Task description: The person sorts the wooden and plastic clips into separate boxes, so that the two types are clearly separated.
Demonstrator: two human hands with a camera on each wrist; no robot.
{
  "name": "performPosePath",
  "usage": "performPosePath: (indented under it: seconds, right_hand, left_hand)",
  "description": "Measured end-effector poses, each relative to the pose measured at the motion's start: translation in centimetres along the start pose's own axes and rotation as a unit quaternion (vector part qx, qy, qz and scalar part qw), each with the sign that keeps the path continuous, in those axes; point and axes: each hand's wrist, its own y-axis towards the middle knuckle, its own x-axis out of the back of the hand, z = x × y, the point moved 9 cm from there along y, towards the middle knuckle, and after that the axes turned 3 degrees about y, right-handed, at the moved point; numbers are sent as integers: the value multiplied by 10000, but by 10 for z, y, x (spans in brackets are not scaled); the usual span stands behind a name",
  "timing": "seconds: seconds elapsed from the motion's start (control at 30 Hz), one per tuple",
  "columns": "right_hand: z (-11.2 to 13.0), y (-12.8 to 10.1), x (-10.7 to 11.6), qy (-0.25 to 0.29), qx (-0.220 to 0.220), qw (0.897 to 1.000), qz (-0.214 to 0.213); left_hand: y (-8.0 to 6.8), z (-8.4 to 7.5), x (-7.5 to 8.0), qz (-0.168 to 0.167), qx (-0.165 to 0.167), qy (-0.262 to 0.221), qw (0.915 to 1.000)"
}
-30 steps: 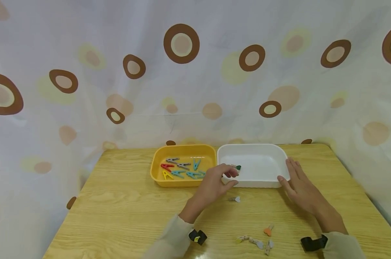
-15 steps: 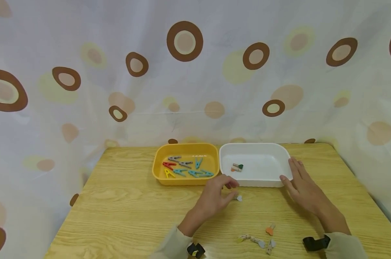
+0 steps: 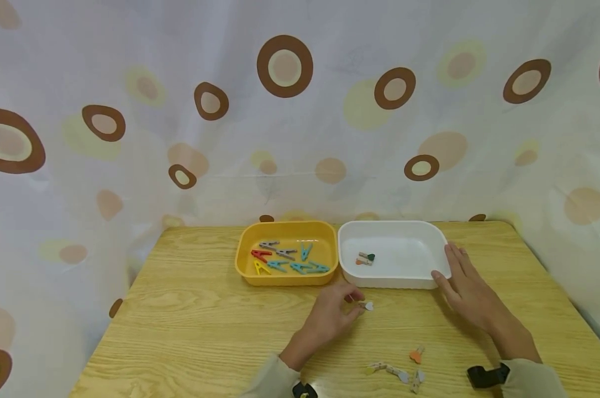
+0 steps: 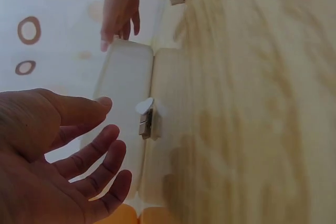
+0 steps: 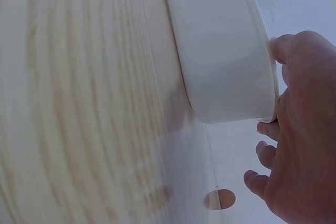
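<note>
**Left grip [image 3: 330, 312] is hovering at the white-heart clip [image 3: 369, 305], not holding it yet**

You're looking to be at the pick-up step. The white-heart clip is lying on the tabletop [image 3: 180, 320], just in front of the white tray [image 3: 389, 282]. Your left grip is hovering just beside it, thumb and fingers fairly wide apart; the left wrist view is showing a gap, so you're holding nothing there. Your right grip [image 3: 471, 296] is resting on the tray's right end, thumb on the rim, fingers along the outer wall, probably steadying it

Next move, my read: you're needing to pinch the wooden body, then clear the near rim. It's lying low, so you're risking nudging it into the wall. A green-topped clip [image 3: 370, 257] and an orange-topped clip [image 3: 363, 262] are already lying inside, toward the left end; four loose clips [image 3: 416, 356] are lying nearer you

Surface: light wood grain, with the yellow tray [image 3: 280, 281] sitting left of the white one and holding coloured clips [image 3: 298, 268] (grey, red, yellow, teal)

Room: a pale cloth [image 3: 300, 138] with brown rings is hanging behind and along both sides
</note>
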Motion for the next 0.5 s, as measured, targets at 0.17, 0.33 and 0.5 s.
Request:
performPosePath:
  seconds: [0.17,0.33,0.5]
  right_hand:
    - [1,-1,0,21,-17,10000,9]
    - [2,-1,0,71,36,10000,-43]
    - [2,-2,0,160,99,9998,-87]
  left_hand:
    - [0,8,-9,25,177,-9,9998]
    - [1,13,-13,93,420,-141,9990]
    - [2,15,-16,139,511,-72,9986]
